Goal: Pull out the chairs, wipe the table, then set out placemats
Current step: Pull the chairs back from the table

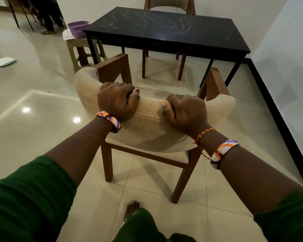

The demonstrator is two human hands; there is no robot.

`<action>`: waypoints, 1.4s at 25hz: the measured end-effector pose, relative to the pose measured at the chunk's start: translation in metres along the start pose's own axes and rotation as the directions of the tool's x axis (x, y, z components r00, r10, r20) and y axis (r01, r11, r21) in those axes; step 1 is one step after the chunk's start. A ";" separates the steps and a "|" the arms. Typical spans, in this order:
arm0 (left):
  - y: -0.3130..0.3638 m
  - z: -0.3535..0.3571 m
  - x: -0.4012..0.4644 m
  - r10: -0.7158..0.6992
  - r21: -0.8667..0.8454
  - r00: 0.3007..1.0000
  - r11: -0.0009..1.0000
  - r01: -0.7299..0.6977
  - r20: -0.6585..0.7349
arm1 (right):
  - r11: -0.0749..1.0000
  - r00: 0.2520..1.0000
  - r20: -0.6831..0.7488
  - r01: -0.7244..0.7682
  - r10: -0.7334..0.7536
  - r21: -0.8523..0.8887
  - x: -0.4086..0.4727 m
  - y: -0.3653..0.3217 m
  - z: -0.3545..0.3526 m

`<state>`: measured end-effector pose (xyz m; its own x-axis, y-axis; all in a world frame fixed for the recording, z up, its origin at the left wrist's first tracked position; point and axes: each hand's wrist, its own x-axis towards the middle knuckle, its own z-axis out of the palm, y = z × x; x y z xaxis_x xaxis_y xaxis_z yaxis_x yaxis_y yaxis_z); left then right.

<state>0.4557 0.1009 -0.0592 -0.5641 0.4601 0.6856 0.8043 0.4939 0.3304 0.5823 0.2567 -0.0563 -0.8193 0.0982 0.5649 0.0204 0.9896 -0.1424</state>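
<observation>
From the head view, both hands sit on the curved top of the near chair (147, 119). The left hand (115, 102) curls over the padded backrest with its thumb lying along the upper edge; the right hand (185, 113) grips the same rail a little further along, fingers wrapped over the front. Two hands spaced apart on the rail look like a way to keep the chair square while it is dragged, and the chair stands well clear of the table (208, 38), its seat in the open and all four legs on the tiles. I'd judge this chair is pulled out, or very nearly so.

A second chair (170, 6) stands at the far side, its back rising above the tabletop and its legs showing under the table, so it seems not yet drawn away. The tabletop is black and glossy, marked with pale looping smears, which is what the wiping step is for. I see no placemats on it.

Left of the table a low plastic stool (80, 49) carries a purple basket (78, 28) and a white cloth (66, 34), perhaps kept handy for wiping. The floor is shiny cream tile reflecting ceiling lights; a white device (4, 61) lies on it at far left. A pale wall with dark skirting runs along the right.
</observation>
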 end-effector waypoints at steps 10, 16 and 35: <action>-0.004 0.030 0.042 -0.043 0.047 0.997 0.998 0.040 0.063 | 0.996 0.992 0.087 -0.094 0.095 -0.010 0.042 0.035 0.014; -0.005 0.049 0.066 -0.084 0.070 0.987 0.995 0.075 0.137 | 0.949 0.923 0.249 -0.313 0.294 0.039 0.073 0.063 0.018; -0.017 0.059 0.074 -0.083 0.051 0.995 0.995 0.080 0.061 | 0.946 0.941 0.095 -0.325 0.324 -0.006 0.074 0.061 0.032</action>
<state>0.3893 0.1703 -0.0525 -0.6391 0.4619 0.6150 0.7462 0.5662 0.3502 0.5044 0.3212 -0.0490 -0.8188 0.4034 0.4085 0.2890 0.9044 -0.3138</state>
